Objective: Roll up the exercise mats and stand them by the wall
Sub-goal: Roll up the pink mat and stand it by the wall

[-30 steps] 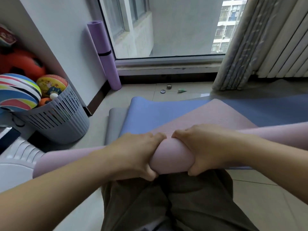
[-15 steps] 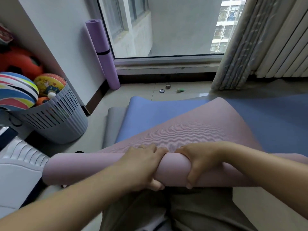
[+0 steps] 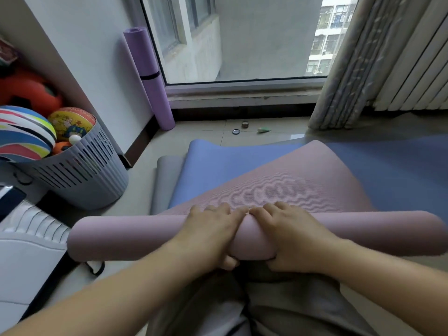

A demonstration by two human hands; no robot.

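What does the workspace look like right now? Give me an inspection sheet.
Surface: tiled floor, mats spread on it.
Job's things: pink mat partly rolled; blue mat flat under it; grey mat showing at blue's left edge; purple mat rolled, standing in the corner.
Clutter: basket of balls; small bits by the window.
Grips: left hand and right hand curl round the roll's middle.
Cables: dark loop under the roll's left end, unclear.
Surroundings: window, curtain, radiator.

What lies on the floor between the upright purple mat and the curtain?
Head view: between the purple mat and the curtain, bare tiles hold three small bits: a ring, a brown cap and a green scrap.
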